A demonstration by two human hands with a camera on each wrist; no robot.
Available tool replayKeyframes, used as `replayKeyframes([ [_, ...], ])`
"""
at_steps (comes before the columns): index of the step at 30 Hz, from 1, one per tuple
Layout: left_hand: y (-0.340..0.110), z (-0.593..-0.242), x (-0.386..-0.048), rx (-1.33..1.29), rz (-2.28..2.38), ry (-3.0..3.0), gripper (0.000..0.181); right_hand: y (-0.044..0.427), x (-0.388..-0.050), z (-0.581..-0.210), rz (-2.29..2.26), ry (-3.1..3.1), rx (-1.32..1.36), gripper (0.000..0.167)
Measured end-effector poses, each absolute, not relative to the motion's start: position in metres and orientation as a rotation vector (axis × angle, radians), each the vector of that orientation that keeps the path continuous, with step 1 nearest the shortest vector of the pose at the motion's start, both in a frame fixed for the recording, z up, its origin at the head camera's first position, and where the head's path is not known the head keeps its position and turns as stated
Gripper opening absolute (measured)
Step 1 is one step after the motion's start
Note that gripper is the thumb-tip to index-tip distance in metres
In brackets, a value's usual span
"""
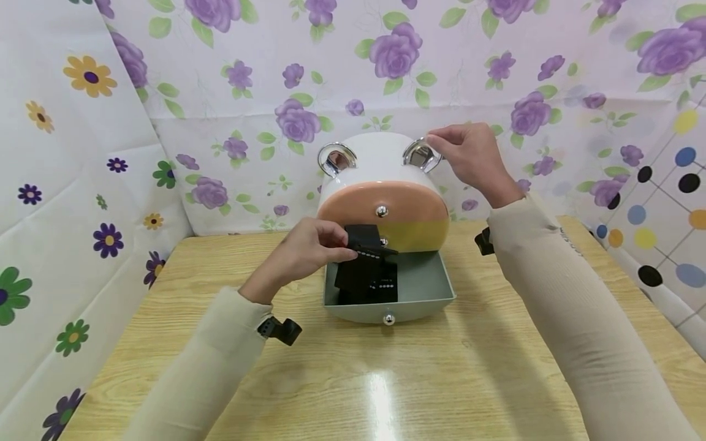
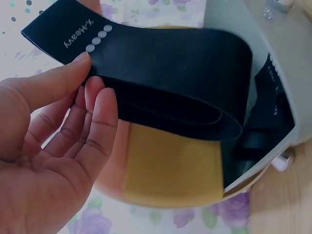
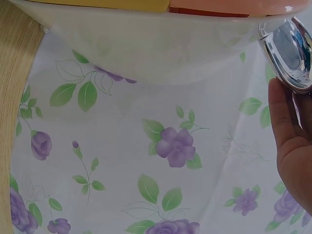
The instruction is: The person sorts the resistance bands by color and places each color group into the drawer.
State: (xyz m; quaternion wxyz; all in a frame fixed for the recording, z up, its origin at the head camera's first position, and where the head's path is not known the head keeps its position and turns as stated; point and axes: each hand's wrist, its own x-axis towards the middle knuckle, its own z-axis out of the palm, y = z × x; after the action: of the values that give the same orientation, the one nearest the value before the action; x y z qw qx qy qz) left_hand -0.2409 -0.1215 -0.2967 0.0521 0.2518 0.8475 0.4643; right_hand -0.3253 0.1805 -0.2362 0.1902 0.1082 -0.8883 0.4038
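My left hand [image 1: 309, 254] pinches a wide black resistance band [image 2: 170, 58] between thumb and fingers. White "X-Heavy" lettering and a row of dots mark the band, which loops out over the open grey-green drawer [image 1: 421, 308]. Inside that drawer, on its left side, lies more black band material [image 1: 388, 291] with white print. My right hand [image 1: 471, 153] holds the rim of the shiny silver right ear [image 3: 287, 53] on the white rounded drawer box [image 1: 380, 153]. Part of that hand is cut off in the right wrist view.
Two more drawer fronts, an orange one [image 1: 353, 202] and a partly yellow one [image 1: 421, 234], are closed above. A second silver ear [image 1: 336, 160] sits at the box's left. Wood-grain table [image 1: 309, 380] lies below, with flowered cloth [image 1: 242, 122] behind.
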Motion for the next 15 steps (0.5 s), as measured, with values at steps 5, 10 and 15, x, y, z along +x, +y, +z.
replayKeyframes([
  [5,-0.112,-0.307,-0.243,0.716,1.447,2.534,0.014,0.181,-0.327,-0.237,1.135,-2.488,0.309,0.035],
  [10,-0.105,-0.315,-0.245,0.740,1.441,2.469,0.013,0.180,-0.326,-0.236,1.147,-2.489,0.302,0.035],
  [15,-0.098,-0.321,-0.246,0.753,1.371,2.420,0.010,0.180,-0.325,-0.236,1.149,-2.495,0.296,0.036],
])
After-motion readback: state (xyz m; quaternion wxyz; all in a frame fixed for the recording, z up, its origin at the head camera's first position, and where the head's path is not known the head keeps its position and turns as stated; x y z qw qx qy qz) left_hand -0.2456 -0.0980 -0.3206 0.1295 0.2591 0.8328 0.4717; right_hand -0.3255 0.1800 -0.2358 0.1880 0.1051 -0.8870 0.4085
